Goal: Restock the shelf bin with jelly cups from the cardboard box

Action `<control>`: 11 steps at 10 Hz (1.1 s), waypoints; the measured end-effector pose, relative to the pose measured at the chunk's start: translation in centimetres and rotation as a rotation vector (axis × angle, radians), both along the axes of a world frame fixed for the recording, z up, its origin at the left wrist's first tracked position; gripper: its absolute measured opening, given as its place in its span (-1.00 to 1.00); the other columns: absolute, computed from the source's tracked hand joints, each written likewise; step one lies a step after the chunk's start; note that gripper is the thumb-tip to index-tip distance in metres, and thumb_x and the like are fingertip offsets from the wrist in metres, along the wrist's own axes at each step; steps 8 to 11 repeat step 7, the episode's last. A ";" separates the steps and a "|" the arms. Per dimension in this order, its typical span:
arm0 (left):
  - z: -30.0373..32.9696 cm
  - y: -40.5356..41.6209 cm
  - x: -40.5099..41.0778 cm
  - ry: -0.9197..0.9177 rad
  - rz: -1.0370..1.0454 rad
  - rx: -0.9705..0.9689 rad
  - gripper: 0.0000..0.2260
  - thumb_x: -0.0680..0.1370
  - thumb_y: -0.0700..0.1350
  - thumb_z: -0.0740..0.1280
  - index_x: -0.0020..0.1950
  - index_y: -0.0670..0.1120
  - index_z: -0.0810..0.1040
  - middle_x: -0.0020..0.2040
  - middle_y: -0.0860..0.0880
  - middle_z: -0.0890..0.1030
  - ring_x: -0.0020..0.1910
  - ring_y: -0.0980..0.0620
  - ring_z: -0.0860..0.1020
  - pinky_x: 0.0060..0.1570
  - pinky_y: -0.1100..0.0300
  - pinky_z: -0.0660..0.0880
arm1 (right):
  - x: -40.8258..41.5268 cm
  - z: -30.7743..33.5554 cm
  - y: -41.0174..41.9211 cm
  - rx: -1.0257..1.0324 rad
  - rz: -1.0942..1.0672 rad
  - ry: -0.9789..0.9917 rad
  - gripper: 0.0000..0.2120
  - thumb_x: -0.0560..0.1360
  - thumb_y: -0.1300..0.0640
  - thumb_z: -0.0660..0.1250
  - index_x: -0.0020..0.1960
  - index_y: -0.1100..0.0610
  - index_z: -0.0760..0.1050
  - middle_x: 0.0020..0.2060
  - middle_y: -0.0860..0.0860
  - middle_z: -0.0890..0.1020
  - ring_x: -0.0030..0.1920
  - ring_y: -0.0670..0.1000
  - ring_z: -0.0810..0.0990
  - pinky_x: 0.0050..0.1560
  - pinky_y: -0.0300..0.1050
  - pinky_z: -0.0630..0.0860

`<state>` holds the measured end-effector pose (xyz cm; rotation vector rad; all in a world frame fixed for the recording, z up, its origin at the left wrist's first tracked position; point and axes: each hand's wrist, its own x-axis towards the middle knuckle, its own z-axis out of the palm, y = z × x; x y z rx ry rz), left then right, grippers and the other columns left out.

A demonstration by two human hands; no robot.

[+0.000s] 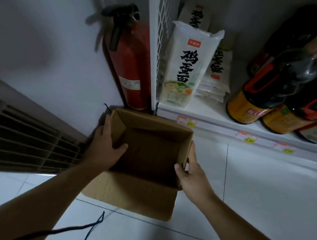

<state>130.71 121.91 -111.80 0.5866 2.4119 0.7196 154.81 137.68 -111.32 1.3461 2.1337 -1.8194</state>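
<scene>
Both hands clamped the cardboard box (147, 158) on the floor, left hand (107, 144) over one wall, right hand (190, 175) opposite; looking empty, its thin walls could buckle.

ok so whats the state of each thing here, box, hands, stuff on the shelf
cardboard box: on the floor, top flaps open, inside dark, no cups visible in it
left hand: grips the box's left wall, thumb inside
right hand: grips the box's right wall, thumb inside
fire extinguisher: upright in the corner
noodle packs: sealed, one standing upright on the shelf
dark bottles: capped, lying on their sides
</scene>
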 end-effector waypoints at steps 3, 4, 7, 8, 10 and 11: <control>1.0 0.4 -0.2 0.120 -0.146 0.018 -0.03 0.57 0.13 0.44 0.69 0.13 -0.25 0.70 0.02 -0.05 0.64 -0.12 0.12 0.59 -0.11 0.20 | -0.6 1.5 2.4 0.053 0.040 -0.080 -0.23 0.73 0.01 0.21 0.63 -0.36 -0.27 0.56 -0.08 0.37 0.46 0.09 0.48 -0.01 -0.29 0.58; 2.8 0.9 -0.4 0.116 -0.159 0.045 -0.10 0.60 0.15 0.40 0.70 0.12 -0.18 0.71 0.07 -0.10 0.67 -0.03 -0.01 0.62 0.00 0.08 | -0.2 2.5 2.0 0.034 0.063 -0.085 -0.22 0.73 0.04 0.23 0.62 -0.36 -0.27 0.56 -0.06 0.38 0.31 0.05 0.59 0.18 -0.08 0.58; 8.5 2.8 1.2 0.067 -0.175 0.186 -0.29 0.62 0.18 0.36 0.66 0.30 0.03 0.64 0.19 0.19 0.60 0.09 0.21 0.56 0.07 0.22 | 0.4 4.5 3.8 0.212 0.126 -0.233 -0.23 0.67 -0.14 0.26 0.63 -0.37 -0.22 0.54 -0.02 0.42 0.47 0.10 0.48 0.43 0.07 0.44; 8.5 2.8 1.2 0.067 -0.175 0.186 -0.29 0.62 0.18 0.36 0.66 0.30 0.03 0.64 0.19 0.19 0.60 0.09 0.21 0.56 0.07 0.22 | 0.4 4.5 3.8 0.212 0.126 -0.233 -0.23 0.67 -0.14 0.26 0.63 -0.37 -0.22 0.54 -0.02 0.42 0.47 0.10 0.48 0.43 0.07 0.44; 8.5 2.8 1.2 0.067 -0.175 0.186 -0.29 0.62 0.18 0.36 0.66 0.30 0.03 0.64 0.19 0.19 0.60 0.09 0.21 0.56 0.07 0.22 | 0.4 4.5 3.8 0.212 0.126 -0.233 -0.23 0.67 -0.14 0.26 0.63 -0.37 -0.22 0.54 -0.02 0.42 0.47 0.10 0.48 0.43 0.07 0.44; 8.5 2.8 1.2 0.067 -0.175 0.186 -0.29 0.62 0.18 0.36 0.66 0.30 0.03 0.64 0.19 0.19 0.60 0.09 0.21 0.56 0.07 0.22 | 0.4 4.5 3.8 0.212 0.126 -0.233 -0.23 0.67 -0.14 0.26 0.63 -0.37 -0.22 0.54 -0.02 0.42 0.47 0.10 0.48 0.43 0.07 0.44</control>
